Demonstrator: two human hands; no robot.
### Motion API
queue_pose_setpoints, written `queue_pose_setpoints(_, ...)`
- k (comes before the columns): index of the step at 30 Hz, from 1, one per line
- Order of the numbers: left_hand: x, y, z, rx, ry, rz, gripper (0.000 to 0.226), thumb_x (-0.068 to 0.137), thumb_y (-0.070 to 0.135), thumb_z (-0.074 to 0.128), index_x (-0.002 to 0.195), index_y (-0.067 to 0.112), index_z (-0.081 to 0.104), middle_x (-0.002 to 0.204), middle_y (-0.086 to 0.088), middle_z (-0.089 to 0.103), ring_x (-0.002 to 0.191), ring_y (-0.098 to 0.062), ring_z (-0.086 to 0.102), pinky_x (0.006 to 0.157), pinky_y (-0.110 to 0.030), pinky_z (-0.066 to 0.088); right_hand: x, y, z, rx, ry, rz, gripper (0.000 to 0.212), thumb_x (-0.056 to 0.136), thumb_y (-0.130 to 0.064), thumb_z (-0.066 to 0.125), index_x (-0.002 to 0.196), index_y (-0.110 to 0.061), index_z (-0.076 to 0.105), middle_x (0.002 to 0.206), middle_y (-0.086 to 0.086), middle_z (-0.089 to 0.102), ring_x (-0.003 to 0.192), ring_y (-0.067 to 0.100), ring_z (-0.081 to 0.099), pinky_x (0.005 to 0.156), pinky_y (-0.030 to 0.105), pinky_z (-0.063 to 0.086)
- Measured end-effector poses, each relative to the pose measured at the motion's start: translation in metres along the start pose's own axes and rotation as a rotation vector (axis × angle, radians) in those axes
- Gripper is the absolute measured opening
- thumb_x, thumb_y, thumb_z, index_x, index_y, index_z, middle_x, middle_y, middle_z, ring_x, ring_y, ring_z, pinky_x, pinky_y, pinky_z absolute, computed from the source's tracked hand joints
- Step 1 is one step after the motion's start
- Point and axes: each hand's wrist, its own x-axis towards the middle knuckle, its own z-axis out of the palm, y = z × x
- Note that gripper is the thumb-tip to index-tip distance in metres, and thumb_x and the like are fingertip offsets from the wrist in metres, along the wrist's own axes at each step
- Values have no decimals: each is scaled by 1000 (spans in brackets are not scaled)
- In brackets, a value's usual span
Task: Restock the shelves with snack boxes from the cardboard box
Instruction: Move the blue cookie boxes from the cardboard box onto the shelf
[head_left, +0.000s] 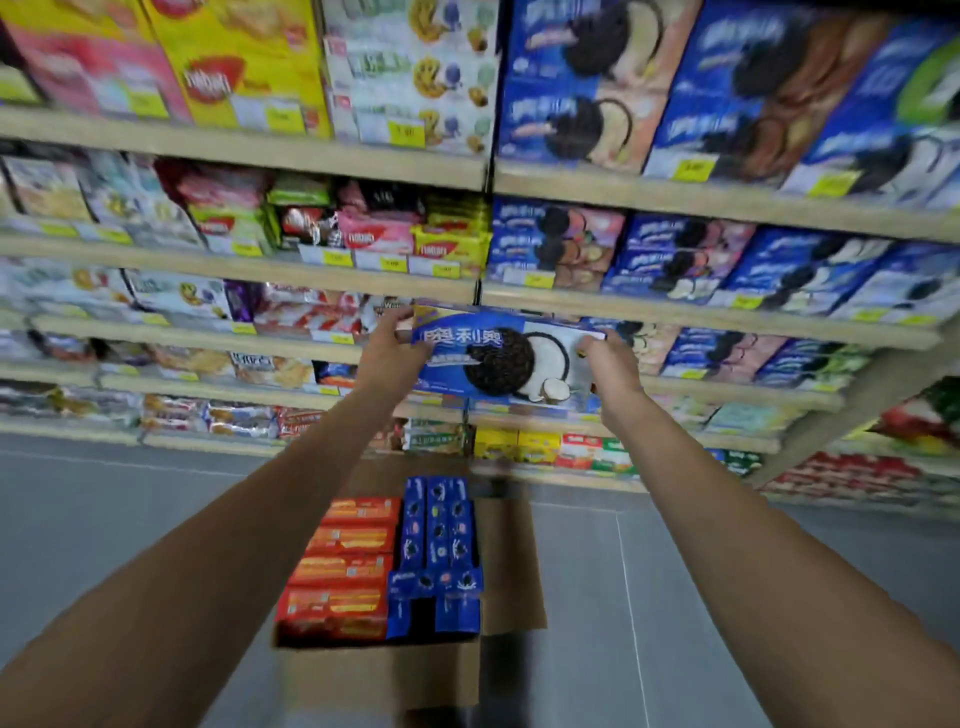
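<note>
A blue cookie box (498, 358) with a black sandwich cookie printed on it is held up in front of the shelves (675, 312), at the level of a middle shelf. My left hand (389, 348) grips its left end and my right hand (608, 364) grips its right end. Below on the floor stands an open cardboard box (514, 561). Inside it lie several orange-red snack boxes (343, 566) on the left and several blue cookie boxes (439, 540) on the right.
Wooden shelves filled with snack boxes and packets run across the whole view, with yellow price tags on their edges. More blue cookie boxes (727, 260) fill the right bay. A second shelf unit (909, 441) stands at the right. Grey tiled floor (727, 597) surrounds the cardboard box.
</note>
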Motion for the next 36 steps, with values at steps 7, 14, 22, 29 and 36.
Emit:
queue_pose_setpoints(7, 2, 128, -17, -36, 15, 147, 42, 93, 17, 55, 131, 5, 43, 117, -15, 60, 82, -26, 60, 77, -45, 52, -29, -114, -58, 155, 118, -183, 50, 93, -22, 49, 141, -14, 39, 148, 9, 38, 130, 30, 41, 103, 43, 37)
queue_pose_setpoints(14, -3, 224, -27, -112, 44, 326, 31, 95, 15, 48, 124, 5, 49, 118, -10, 60, 94, -27, 63, 78, -40, 54, -53, -189, -99, 264, 173, -357, 33, 84, -23, 49, 116, -15, 50, 111, 1, 47, 109, 19, 42, 80, 35, 36)
queue_pose_setpoints(22, 0, 306, -30, -109, 17, 470, 11, 94, 20, 47, 101, 13, 52, 110, -15, 60, 88, -33, 65, 78, -53, 55, -76, -260, -149, 292, 260, -509, 45, 88, -22, 50, 132, -14, 46, 120, 4, 51, 114, 26, 48, 88, 34, 37)
queue_pose_setpoints(29, 28, 362, -13, -162, 31, 529, 19, 96, 22, 45, 112, 12, 47, 102, -8, 61, 85, -26, 63, 72, -39, 54, -50, -313, -182, 320, 332, -631, 31, 89, -25, 57, 114, -7, 53, 101, 4, 54, 91, 20, 50, 72, 28, 36)
queue_pose_setpoints(36, 94, 398, 33, -217, 132, 600, 7, 96, 21, 46, 97, 16, 52, 99, -6, 63, 87, -22, 65, 74, -38, 55, 29, -349, -200, 325, 197, -771, 38, 84, -4, 61, 120, -10, 52, 106, 2, 58, 92, 16, 55, 63, 17, 43)
